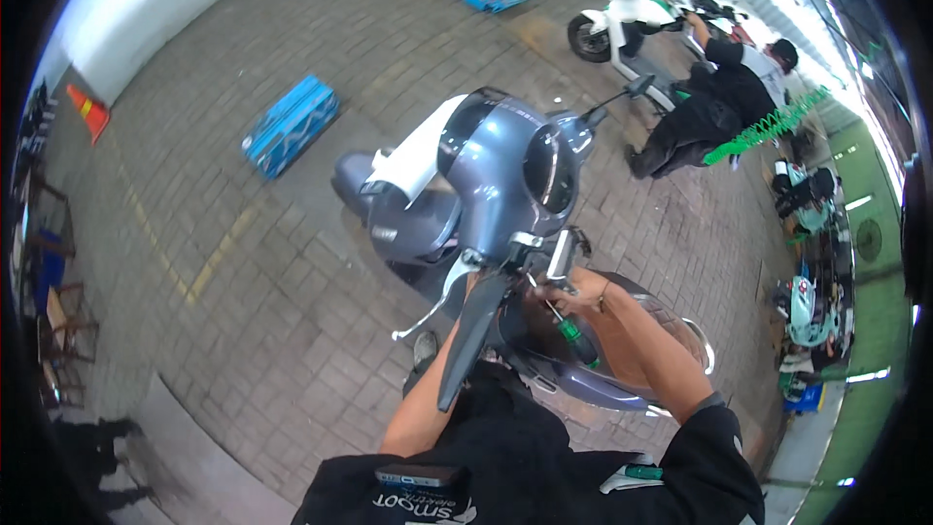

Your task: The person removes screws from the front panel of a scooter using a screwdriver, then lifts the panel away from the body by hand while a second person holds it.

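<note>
Scooter with glossy grey-blue bodywork (496,151) stands directly in front of the operator on grey block paving (311,321); its handlebar area lies within reach. Right hand (581,292) is at the right side of the handlebar area, fingers curled, beside a silver rectangular part (561,261) and a screwdriver with a thin metal shaft and green-and-black handle (570,330). The fingers meet the shaft in view, but firmness of grip cannot be told. Left forearm (420,408) runs up behind a long black blade-shaped part (474,335); the left hand is hidden there, so its opening and any hold cannot be told. Caution: if the right fingers slacken, the screwdriver may drop and mark the glossy panels below. If the shaft slips sideways under load, its tip may gouge nearby trim. Uneven pressure from the 2 arms may swing the steering, because no fixture is visible on it. The silver curved brake lever (428,317) projects near the left forearm and may catch it. The dark rectangular phone (420,475) at the operator's chest may slide out if the torso bends further.
</note>
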The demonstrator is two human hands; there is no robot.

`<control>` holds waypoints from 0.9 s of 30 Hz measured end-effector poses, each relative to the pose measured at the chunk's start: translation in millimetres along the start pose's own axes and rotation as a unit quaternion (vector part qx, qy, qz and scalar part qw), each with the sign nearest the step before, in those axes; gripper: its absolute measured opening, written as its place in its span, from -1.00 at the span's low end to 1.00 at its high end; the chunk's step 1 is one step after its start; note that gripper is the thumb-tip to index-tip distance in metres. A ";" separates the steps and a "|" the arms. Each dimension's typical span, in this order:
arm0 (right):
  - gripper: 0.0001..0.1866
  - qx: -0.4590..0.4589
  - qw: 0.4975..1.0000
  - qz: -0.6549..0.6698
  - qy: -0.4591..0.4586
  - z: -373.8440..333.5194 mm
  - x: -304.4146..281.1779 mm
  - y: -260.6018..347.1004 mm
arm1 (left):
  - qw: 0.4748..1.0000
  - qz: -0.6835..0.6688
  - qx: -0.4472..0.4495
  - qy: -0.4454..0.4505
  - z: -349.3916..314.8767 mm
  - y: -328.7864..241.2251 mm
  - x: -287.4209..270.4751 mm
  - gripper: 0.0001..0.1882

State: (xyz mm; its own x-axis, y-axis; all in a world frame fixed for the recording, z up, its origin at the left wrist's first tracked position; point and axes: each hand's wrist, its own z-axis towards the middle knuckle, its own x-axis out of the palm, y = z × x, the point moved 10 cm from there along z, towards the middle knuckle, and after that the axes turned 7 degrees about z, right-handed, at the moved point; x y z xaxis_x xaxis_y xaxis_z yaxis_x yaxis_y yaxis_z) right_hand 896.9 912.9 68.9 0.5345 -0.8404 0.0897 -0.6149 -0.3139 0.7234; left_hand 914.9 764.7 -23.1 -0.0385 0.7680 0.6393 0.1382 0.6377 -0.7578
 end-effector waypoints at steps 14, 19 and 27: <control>-0.66 0.009 0.998 -0.065 -0.011 -5.5 3.3 -44.3 | 0.950 -0.290 -0.075 -0.087 15.7 72.0 -33.7 -0.73; -0.82 -0.118 0.952 -0.279 -0.048 -12.2 5.0 -51.9 | 0.960 -0.271 -0.026 -0.070 22.9 21.4 -32.7 -0.70; -0.67 0.045 0.998 0.048 0.012 -19.1 -2.7 -137.2 | 0.956 -0.263 -0.085 -0.100 26.8 -0.1 -51.2 -0.70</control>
State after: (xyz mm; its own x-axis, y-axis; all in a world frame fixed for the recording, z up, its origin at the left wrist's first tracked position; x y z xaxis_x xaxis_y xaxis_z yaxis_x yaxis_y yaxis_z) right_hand 990.9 966.6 -17.5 0.4836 -0.8580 0.1732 -0.7132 -0.2715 0.6463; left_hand 890.3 726.9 -59.3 -0.3322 0.3515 0.8753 0.2062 0.9326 -0.2962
